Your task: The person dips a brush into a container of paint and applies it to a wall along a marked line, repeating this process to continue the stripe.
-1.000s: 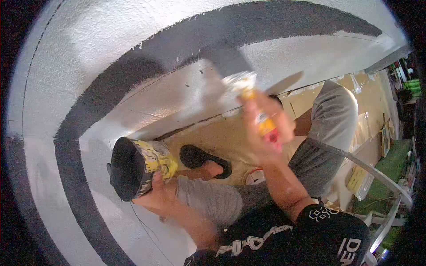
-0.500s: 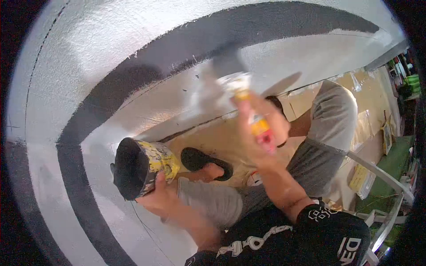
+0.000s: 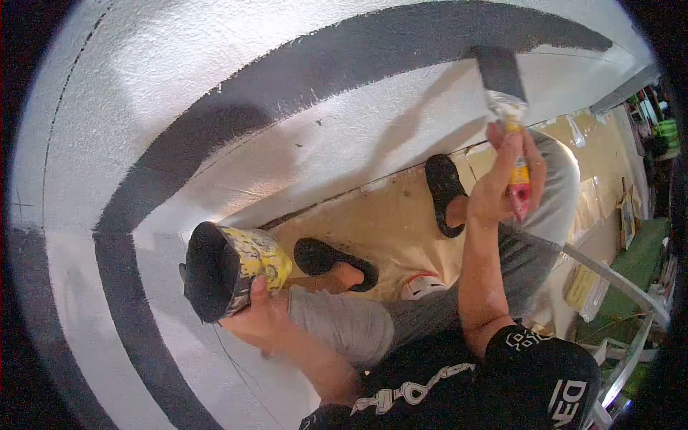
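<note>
Brush (image 3: 504,93), finger-clamped in right hand (image 3: 498,179), has shifted, I note, toward two o'clock, farther along stripe (image 3: 401,41); left hand (image 3: 259,315) clamps pail (image 3: 258,251).

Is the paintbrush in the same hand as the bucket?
No, the right hand grips the paintbrush by its handle, while the left hand holds the bucket.

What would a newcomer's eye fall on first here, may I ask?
Most likely the broad dark band curving across the white wall at the top of the view. Next comes the paintbrush in the right hand, its dark bristles at the band's lower edge, toward the upper right. Left of centre, the left hand holds a tilted, yellow paint-smeared bucket.
</note>
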Demonstrator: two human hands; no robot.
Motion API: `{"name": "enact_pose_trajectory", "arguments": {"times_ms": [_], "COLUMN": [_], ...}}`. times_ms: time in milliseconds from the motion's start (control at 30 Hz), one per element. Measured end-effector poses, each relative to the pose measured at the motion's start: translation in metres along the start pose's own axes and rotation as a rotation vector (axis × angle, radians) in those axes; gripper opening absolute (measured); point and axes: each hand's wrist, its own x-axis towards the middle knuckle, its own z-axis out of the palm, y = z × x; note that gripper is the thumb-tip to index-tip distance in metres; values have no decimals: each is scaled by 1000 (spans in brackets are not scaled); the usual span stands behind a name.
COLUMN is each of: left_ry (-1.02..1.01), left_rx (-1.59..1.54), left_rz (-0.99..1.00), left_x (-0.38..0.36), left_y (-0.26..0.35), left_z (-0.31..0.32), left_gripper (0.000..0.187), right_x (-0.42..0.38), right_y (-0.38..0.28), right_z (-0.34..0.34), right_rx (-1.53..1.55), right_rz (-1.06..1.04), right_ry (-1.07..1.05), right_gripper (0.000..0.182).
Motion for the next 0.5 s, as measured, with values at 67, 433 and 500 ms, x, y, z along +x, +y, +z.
{"name": "enact_pose_trajectory", "arguments": {"times_ms": [67, 433, 500], "left_ry": [-36, 8, 13], "left_rx": [-40, -100, -110], "left_rz": [60, -50, -105], "left_x": [5, -14, -13], "left_y": [-2, 31, 30], "left_z": [1, 20, 17], "left_gripper": [88, 72, 71], "right_x": [-3, -66, -66], "right_y": [-4, -51, -42], "right_z": [4, 31, 32], "right_rx": [-6, 76, 111], "right_rz": [4, -331, -347], "right_ry": [-36, -513, -513], "right_gripper": [21, 33, 34]}}
